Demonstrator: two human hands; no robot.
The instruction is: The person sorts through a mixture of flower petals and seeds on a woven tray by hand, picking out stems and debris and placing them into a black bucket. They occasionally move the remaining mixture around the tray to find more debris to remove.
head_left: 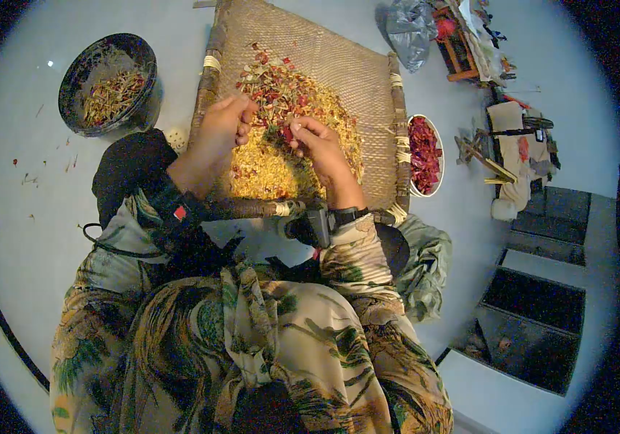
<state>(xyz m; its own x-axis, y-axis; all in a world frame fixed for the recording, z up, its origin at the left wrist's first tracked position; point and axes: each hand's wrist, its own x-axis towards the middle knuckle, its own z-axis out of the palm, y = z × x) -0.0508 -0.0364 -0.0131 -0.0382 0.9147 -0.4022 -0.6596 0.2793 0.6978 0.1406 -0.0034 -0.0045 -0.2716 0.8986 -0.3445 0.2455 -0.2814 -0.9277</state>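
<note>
A woven mat stretched on a wooden frame (310, 32) lies in front of me. On it rests a spread of yellow petals or flakes (263, 173), with a heap of red and brown dried flowers (270, 79) at its far side. My left hand (221, 130) hovers over the left part of the heap, fingers curled together; anything in them is too small to make out. Close by on the right, my right hand (317, 148) pinches a dark red dried flower (287, 134) between thumb and fingers. The two hands are apart.
A black tub (71, 101) holding brown stems stands on the left. Right of the frame sits a white bowl (439, 163) of dark red petals. Beyond are a grey plastic bag (410, 32) and a wooden stand (462, 61). Scraps (31, 179) dot the floor.
</note>
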